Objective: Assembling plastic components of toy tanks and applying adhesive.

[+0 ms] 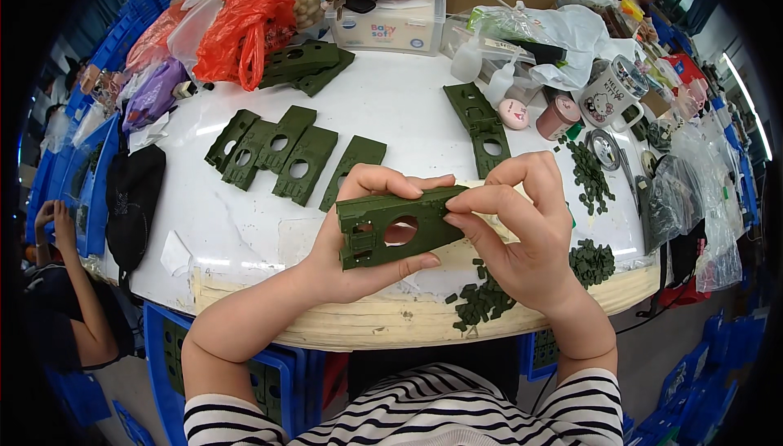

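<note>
A dark green plastic model vehicle hull (435, 234) with a large round hole is held above the table's near edge. My left hand (328, 260) is closed round its left end, fingers along the top edge and thumb below. At its right end, the thumb and forefinger of my right hand (528, 242) are pinched together against the hull. Whatever tiny thing may lie between those fingertips is hidden. Under my right hand lies a loose pile of small dark green plastic pieces (483, 303), partly covered by the hand.
More green hulls (306, 170) lie left of centre, with another pair (477, 124) beyond my right hand. Further small pieces (591, 177) are heaped at right. A mug (608, 95), squeeze bottles (502, 79), a plastic box (387, 32) and a red bag (245, 26) stand behind.
</note>
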`<state>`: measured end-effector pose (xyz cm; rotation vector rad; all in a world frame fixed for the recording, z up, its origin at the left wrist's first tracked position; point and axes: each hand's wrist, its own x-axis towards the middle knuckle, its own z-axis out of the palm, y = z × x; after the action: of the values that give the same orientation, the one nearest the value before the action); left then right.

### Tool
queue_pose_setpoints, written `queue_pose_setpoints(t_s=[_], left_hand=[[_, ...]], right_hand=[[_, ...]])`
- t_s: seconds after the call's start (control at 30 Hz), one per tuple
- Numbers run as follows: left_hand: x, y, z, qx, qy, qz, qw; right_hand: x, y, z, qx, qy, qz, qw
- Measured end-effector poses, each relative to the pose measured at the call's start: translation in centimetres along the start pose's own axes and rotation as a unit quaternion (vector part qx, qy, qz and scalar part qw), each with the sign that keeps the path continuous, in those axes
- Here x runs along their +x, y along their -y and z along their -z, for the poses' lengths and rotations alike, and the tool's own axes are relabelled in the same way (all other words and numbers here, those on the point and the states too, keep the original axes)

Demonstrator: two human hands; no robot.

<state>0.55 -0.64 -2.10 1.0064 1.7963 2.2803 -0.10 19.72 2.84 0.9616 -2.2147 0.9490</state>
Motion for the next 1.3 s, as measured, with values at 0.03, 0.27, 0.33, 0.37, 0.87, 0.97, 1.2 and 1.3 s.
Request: queue_pose_setpoints(t_s=[0.03,0.27,0.33,0.37,0.87,0.97,1.2,1.3], left_hand=[[0.1,0.0,0.0,0.002,0.003,0.002,1.0],[0.0,0.0,-0.1,-0.005,0.009,0.007,1.0],[0.0,0.0,-0.1,0.0,0.011,0.006,1.0],[0.0,0.0,-0.1,0.005,0.011,0.007,1.0],[0.0,0.0,-0.2,-0.006,0.001,0.01,1.0],[0.0,-0.1,0.0,0.001,0.003,0.024,1.0],[0.1,-0.7,0.1,-0.051,-0.019,0.066,0.996],[0.3,-0.9,0.1,-0.088,-0.038,0.084,0.992]], right_hand=[[0.0,0.0,0.1,-0.007,0.004,0.005,1.0],[0.0,-0.3,0.4,-0.006,0.011,0.023,1.0],[0.1,-0.3,0.4,-0.014,0.01,0.037,0.999],[0.1,-0.3,0.4,-0.013,0.014,0.038,0.999],[0.1,-0.6,0.1,0.014,0.024,0.061,0.998],[0.3,-0.6,0.1,0.035,0.022,0.076,0.996],[0.2,-0.5,0.0,0.051,-0.025,0.097,0.994],[0.1,-0.4,0.5,0.064,-0.039,0.074,0.994]])
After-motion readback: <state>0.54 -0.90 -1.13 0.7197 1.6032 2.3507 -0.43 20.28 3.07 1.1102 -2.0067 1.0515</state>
